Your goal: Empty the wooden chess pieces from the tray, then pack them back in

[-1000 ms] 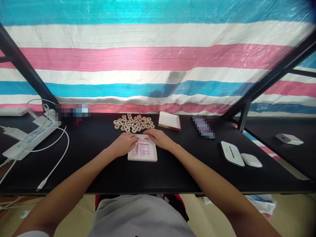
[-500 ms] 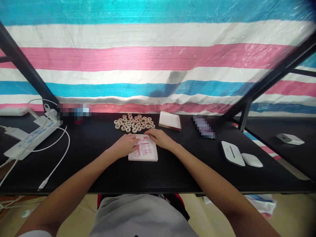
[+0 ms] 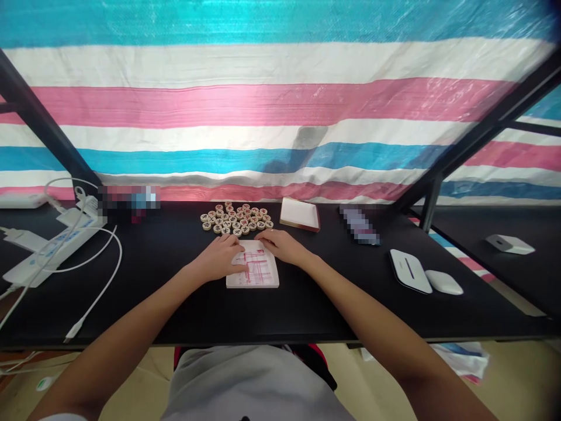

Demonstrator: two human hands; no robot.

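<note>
Striped tarp [image 3: 280, 105] fills the back, black table [image 3: 175, 304] below it. Power strip [image 3: 52, 248] out at 9 o'clock, white device [image 3: 409, 271] at 3 o'clock. Dead centre sits the flat white box [image 3: 256, 276], a red-lined sheet on top. Left hand [image 3: 220, 258] rests on its 9 o'clock edge, fingers bent onto the sheet; pinching or not, can't tell. Right hand [image 3: 283, 247] lies flat and unclenched on the 1 o'clock corner. The lid [image 3: 300, 214] is further out at 1 o'clock, and the round game pieces [image 3: 236, 218] are heaped at 12.
</note>
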